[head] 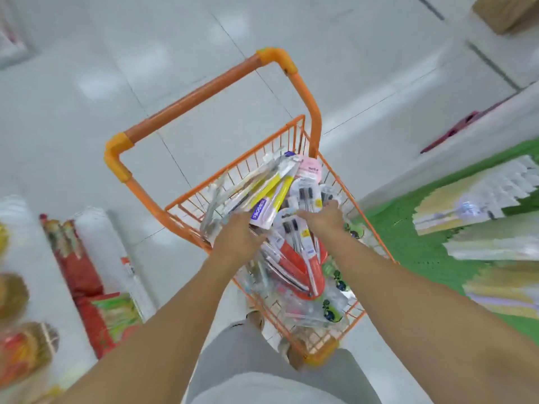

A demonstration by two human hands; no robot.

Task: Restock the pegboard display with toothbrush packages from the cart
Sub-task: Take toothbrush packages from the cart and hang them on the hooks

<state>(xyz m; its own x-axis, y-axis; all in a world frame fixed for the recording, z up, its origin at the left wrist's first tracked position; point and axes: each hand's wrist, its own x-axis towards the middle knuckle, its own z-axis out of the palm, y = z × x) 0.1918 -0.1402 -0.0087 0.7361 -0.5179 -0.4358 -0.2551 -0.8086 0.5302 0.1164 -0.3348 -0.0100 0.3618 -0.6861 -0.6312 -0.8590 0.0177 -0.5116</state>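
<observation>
1. an orange wire cart (pixel 294 135) stands on the pale tiled floor (pixel 73 126) in the middle of the view, its handle bar (pixel 198 94) on the far side, running from lower left to upper right.
2. the cart basket is heaped with toothbrush packages (pixel 291 258), lying loose and crossed over one another; most are clear blister packs, blurred in places.
3. the left hand (pixel 237 237) reaches into the near-left part of the basket and grips a long bundle of packages with yellow brushes and a purple label (pixel 268 196), fingers curled round its near end; the bundle slants up toward the far side of the cart.
4. the right hand (pixel 323 218) is down in the heap just right of the left hand, knuckles up, fingers bent into the packages; it lies on a pack with dark-headed brushes (pixel 294 231), but whether it pinches one i cannot tell.
5. a red-backed package (pixel 303 266) lies below both hands, nearer the body.
6. a pink-topped package (pixel 310 169) stands at the far right corner of the basket.
7. to the right, a green mat (pixel 408 243) with blurred pale packs (pixel 466 199) on it.
8. to the left, red bags (pixel 78 266) and white goods beside a shelf, all smeared.
9. grey trousers (pixel 262 368) show near the bottom, between the forearms.
</observation>
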